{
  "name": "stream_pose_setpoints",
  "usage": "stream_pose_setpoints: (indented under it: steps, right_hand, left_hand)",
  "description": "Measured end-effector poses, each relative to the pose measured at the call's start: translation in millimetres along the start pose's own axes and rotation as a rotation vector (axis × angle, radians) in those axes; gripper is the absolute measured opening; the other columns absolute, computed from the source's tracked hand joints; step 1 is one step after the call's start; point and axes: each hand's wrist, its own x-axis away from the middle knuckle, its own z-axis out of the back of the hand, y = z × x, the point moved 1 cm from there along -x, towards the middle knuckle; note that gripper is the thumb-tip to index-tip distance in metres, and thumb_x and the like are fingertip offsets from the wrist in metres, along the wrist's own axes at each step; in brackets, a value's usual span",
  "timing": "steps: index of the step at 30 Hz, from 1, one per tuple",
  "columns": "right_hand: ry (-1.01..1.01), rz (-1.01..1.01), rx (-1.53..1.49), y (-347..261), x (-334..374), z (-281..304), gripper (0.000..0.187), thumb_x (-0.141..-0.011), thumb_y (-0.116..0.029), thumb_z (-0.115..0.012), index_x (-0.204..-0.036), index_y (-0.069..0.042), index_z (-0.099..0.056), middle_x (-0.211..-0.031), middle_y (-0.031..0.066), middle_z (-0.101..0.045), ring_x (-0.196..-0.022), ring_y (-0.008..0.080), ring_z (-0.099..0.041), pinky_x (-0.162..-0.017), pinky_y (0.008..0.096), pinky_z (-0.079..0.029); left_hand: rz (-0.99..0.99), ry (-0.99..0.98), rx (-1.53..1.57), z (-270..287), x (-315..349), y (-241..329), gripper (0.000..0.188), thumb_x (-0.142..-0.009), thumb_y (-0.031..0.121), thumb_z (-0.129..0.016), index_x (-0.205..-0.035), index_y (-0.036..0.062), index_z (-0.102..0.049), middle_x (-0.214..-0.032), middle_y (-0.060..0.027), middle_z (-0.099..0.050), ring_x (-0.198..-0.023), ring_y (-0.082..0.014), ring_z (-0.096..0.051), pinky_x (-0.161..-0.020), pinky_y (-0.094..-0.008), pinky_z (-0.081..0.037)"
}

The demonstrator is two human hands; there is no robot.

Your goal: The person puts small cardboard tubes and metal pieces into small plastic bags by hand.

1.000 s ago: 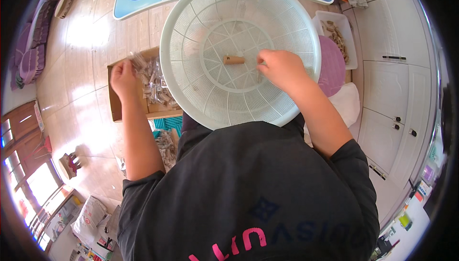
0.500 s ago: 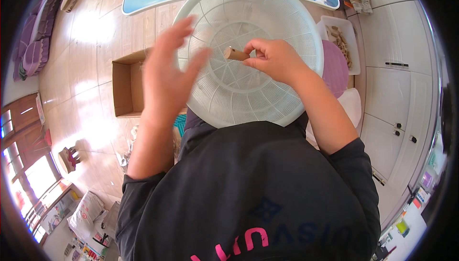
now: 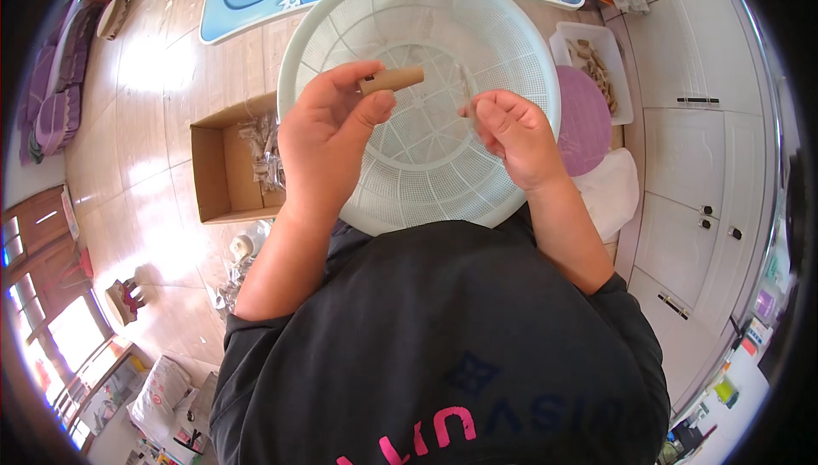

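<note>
A small brown cardboard-looking tube (image 3: 397,80) is pinched between the thumb and fingers of my left hand (image 3: 328,137), which is closed on it. The tube lies nearly level, with a small dark mark at its left end. My right hand (image 3: 521,139) is also closed, its fingertips pinching a thin, clear, film-like strip (image 3: 465,90) that stands upright and is hard to make out. Both hands are above a large, round, pale green plastic mesh basket (image 3: 300,34) in front of my lap.
Left of the basket is an open cardboard box (image 3: 209,173) with small, clear-wrapped pieces (image 3: 266,148). To the right stand a round purple stool top (image 3: 588,120) and a white tub (image 3: 626,107) of brown pieces. A blue-patterned table (image 3: 247,5) lies beyond; white cabinets (image 3: 686,158) line the right.
The tube has passed from my right hand to my left, which was open and blurred before. My right hand has drawn back slightly and now pinches the clear strip.
</note>
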Motion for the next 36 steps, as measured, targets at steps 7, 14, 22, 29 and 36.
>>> stream_pose_setpoints:
  steps: [7,14,22,29,36]
  right_hand:
    - [0.056,-0.030,-0.139,-5,1,-3,0.016,-0.084,-0.020,-0.059,-0.087,-0.004,-0.059,-0.066,-0.0005,-0.055,-0.050,0.0018,-0.038,-0.044,0.0158,-0.030]
    - [0.118,0.065,-0.390,-7,-2,1,0.011,-0.085,-0.012,-0.057,-0.087,-0.001,-0.059,-0.069,0.0028,-0.058,-0.050,0.0034,-0.039,-0.044,0.0162,-0.030]
    - [-0.063,0.077,0.257,-18,6,-13,0.007,-0.080,-0.007,-0.063,-0.082,-0.001,-0.062,-0.072,0.0010,-0.059,-0.061,0.0041,-0.049,-0.053,0.0186,-0.039]
    - [-0.024,0.169,0.569,-27,8,-20,0.006,-0.076,-0.006,-0.065,-0.077,-0.001,-0.061,-0.066,0.0024,-0.057,-0.058,0.0058,-0.048,-0.051,0.0215,-0.038]
    - [0.016,0.165,0.615,-23,6,-25,0.009,-0.079,-0.006,-0.064,-0.084,0.000,-0.059,-0.069,-0.0023,-0.053,-0.060,0.0022,-0.046,-0.053,0.0170,-0.037]
  left_hand:
    - [-0.014,0.022,0.054,-1,3,-2,0.027,-0.079,0.002,-0.063,-0.105,-0.0018,-0.056,-0.087,-0.0048,-0.060,-0.078,-0.0085,-0.055,-0.071,-0.0209,-0.045]
    - [0.069,-0.072,-0.081,1,6,-11,0.025,-0.081,-0.001,-0.059,-0.105,-0.0058,-0.054,-0.093,-0.0106,-0.061,-0.082,-0.0135,-0.060,-0.070,-0.0231,-0.050]
    - [0.347,-0.109,0.102,-5,3,-4,0.025,-0.089,0.016,-0.053,-0.106,-0.0013,-0.053,-0.095,-0.0112,-0.062,-0.079,-0.0175,-0.063,-0.068,-0.0256,-0.052]
    - [0.471,-0.152,0.256,-5,3,-6,0.023,-0.089,0.016,-0.051,-0.106,-0.0003,-0.052,-0.097,-0.0108,-0.061,-0.081,-0.0169,-0.063,-0.069,-0.0268,-0.053]
    - [0.358,-0.153,0.254,-14,8,-12,0.021,-0.087,0.010,-0.053,-0.105,-0.0017,-0.051,-0.095,-0.0107,-0.059,-0.084,-0.0174,-0.061,-0.070,-0.0270,-0.053]
